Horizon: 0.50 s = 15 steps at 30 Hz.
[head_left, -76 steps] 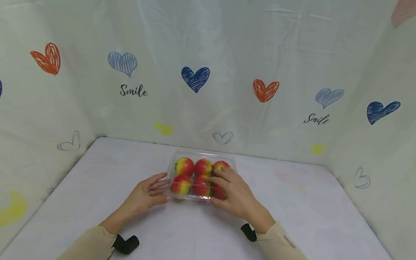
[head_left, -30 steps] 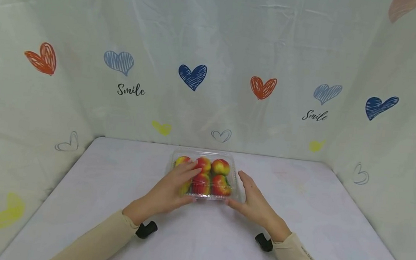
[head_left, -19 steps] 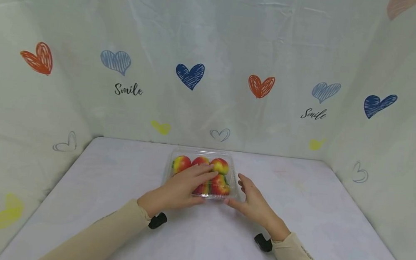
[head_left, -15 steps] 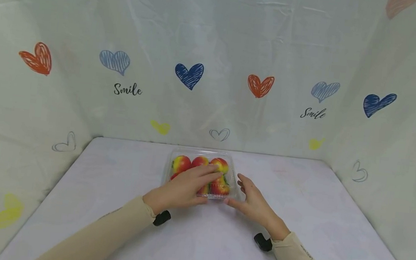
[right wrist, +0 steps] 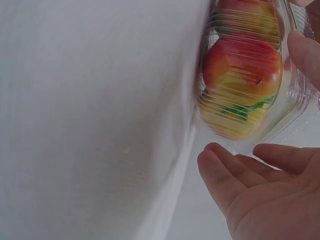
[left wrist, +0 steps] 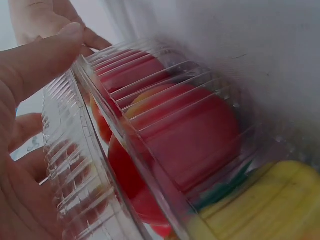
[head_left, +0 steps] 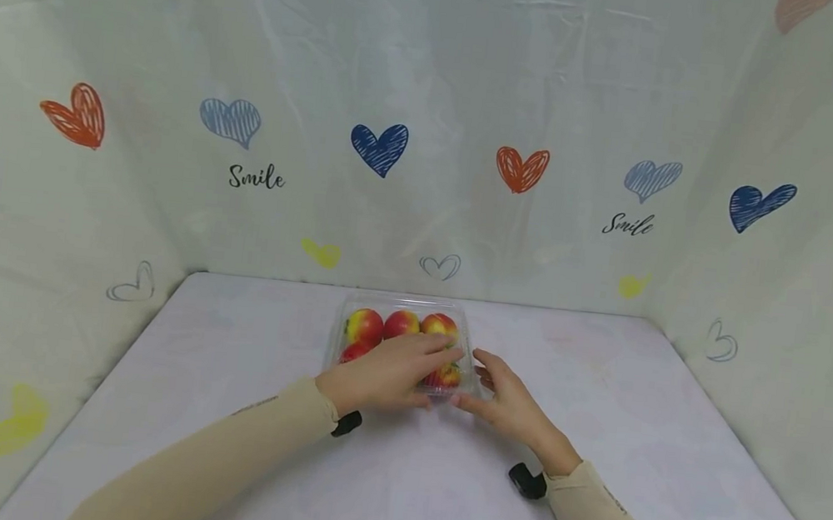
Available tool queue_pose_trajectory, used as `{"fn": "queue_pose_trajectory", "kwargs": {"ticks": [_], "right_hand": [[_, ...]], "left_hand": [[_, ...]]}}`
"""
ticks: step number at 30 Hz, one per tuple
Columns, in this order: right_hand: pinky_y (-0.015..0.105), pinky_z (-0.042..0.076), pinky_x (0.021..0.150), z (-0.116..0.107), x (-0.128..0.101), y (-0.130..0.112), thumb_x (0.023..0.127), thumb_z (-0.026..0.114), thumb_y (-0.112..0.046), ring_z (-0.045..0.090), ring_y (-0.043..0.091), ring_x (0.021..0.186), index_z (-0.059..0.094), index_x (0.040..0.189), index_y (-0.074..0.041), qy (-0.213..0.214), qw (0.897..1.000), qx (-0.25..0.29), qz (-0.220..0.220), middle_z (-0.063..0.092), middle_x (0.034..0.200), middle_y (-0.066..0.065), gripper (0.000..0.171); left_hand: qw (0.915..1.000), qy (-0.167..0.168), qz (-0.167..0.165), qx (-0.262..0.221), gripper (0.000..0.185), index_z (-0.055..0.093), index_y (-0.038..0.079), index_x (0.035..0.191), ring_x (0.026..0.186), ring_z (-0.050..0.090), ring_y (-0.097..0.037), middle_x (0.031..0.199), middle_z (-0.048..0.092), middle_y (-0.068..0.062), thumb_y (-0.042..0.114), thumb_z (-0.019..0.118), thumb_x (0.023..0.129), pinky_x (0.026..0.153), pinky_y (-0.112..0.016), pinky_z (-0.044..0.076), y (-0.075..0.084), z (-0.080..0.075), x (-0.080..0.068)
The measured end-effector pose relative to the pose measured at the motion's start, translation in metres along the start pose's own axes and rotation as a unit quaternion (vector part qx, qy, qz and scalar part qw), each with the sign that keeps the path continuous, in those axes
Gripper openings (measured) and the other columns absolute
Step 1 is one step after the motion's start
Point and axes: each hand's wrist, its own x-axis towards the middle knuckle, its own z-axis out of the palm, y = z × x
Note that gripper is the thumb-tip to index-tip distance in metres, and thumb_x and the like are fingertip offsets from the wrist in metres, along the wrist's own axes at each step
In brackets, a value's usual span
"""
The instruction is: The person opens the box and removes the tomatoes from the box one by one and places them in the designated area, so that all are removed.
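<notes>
pressing stage: left hand (head_left: 383,376) lies flat-fingered on the clamshell box (head_left: 399,346) of peaches; right hand (head_left: 504,398), relaxed, touches its corner. next likely needs firm, even pressure.

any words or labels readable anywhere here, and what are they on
"Smile" in black script on the backdrop sheet, left of centre, below a pale blue heart.
"Smile" again on the same sheet, right of centre, below another pale blue heart.
Small dark print on the left sleeve and on the right sleeve: too small to read.
The clear plastic box of apples under the left hand and by the right hand shows no readable label.
</notes>
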Motion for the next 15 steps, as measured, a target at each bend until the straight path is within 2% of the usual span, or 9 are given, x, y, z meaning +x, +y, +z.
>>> {"fn": "queue_pose_trajectory", "kwargs": {"ticks": [6, 15], "right_hand": [[0.047, 0.043, 0.101, 0.001, 0.001, 0.002, 0.081, 0.075, -0.042, 0.048, 0.038, 0.125, 0.032, 0.145, 0.0, -0.005, 1.0, 0.005, 0.002, 0.034, 0.148, 0.021, 0.088], [0.049, 0.044, 0.1, 0.0, 0.003, 0.003, 0.082, 0.074, -0.042, 0.049, 0.04, 0.124, 0.033, 0.145, -0.001, -0.007, 1.0, -0.003, 0.007, 0.036, 0.146, 0.023, 0.085]], "left_hand": [[0.9996, -0.023, -0.014, 0.008, 0.079, 0.034, 0.023, 0.149, 0.14, 0.03, -0.019, 0.152, 0.035, -0.004, 0.037, 0.074, 0.083, 0.113, -0.042, 0.029, 0.001, 0.002, 0.006], [0.9995, -0.028, -0.017, 0.004, 0.075, 0.036, 0.022, 0.148, 0.139, 0.032, -0.021, 0.15, 0.037, -0.004, 0.04, 0.072, 0.084, 0.114, -0.045, 0.028, -0.001, 0.0, 0.013]]}}
